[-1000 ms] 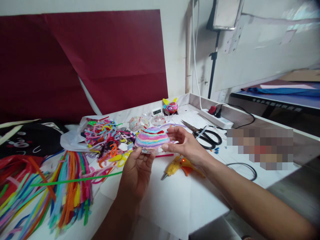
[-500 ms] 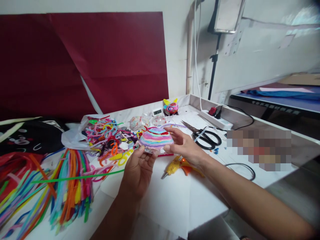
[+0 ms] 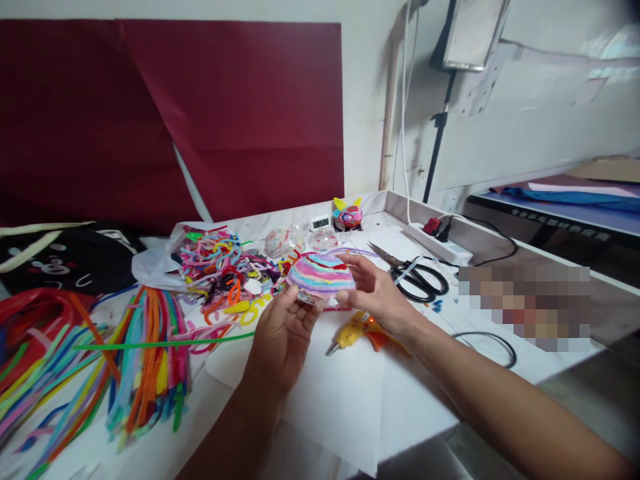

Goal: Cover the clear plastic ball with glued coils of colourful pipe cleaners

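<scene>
Between my two hands is a dome-shaped craft piece (image 3: 320, 275), covered in curved rows of fuzzy pipe cleaner in pink, red, blue, yellow and purple. A shiny, clear-looking edge shows along its underside. My left hand (image 3: 284, 340) supports it from below left, thumb against the near side. On the right side, my right hand (image 3: 383, 297) grips it with thumb and fingers. A yellow glue gun (image 3: 349, 331) with a lit orange light lies just below my right hand. Black-handled scissors (image 3: 423, 277) lie open beyond that hand.
Long pipe cleaners (image 3: 147, 363) are bundled at left, beside a plastic bag (image 3: 160, 270) and a heap of short pieces (image 3: 215, 260). A small clock (image 3: 321, 224) and a yellow-horned figure (image 3: 348, 215) stand at the back. A power strip (image 3: 440, 243) runs along the right ledge.
The whole view has shifted slightly, so everything appears a little farther right. Both hands keep their hold on the dome, with almost the same pose.
</scene>
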{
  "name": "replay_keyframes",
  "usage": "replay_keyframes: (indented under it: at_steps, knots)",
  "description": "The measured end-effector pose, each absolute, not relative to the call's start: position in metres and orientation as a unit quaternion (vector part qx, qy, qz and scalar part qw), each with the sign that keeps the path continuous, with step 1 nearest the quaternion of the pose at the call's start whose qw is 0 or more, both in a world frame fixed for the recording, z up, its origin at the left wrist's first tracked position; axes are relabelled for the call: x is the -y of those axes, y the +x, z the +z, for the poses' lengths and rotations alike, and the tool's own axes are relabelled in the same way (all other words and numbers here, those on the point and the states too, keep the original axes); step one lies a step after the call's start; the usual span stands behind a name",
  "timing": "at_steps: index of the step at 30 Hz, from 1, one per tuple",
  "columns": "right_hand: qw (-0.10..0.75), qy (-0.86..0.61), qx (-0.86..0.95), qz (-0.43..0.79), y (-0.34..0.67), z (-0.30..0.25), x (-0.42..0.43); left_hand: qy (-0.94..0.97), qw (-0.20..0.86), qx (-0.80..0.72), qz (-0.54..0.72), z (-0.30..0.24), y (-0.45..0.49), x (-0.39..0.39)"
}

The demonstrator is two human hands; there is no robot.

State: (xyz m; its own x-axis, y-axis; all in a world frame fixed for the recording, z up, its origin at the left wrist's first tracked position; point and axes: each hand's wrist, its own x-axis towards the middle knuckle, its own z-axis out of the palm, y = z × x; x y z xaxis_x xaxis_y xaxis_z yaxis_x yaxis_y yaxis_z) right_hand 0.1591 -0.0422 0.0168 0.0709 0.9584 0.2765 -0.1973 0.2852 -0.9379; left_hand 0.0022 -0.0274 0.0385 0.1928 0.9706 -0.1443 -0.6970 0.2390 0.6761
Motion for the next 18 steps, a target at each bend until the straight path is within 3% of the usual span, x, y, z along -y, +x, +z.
replay_keyframes:
  at_steps: [8,18]
  knots:
    - [0.638,-0.378,0.490,0.459,0.160,0.012,0.041,0.214,0.750,-0.269,0.565,0.044,0.002,0.031]
    - [0.631,-0.396,0.495,0.447,0.156,0.015,0.043,0.328,0.723,-0.216,0.569,0.027,0.001,0.029]
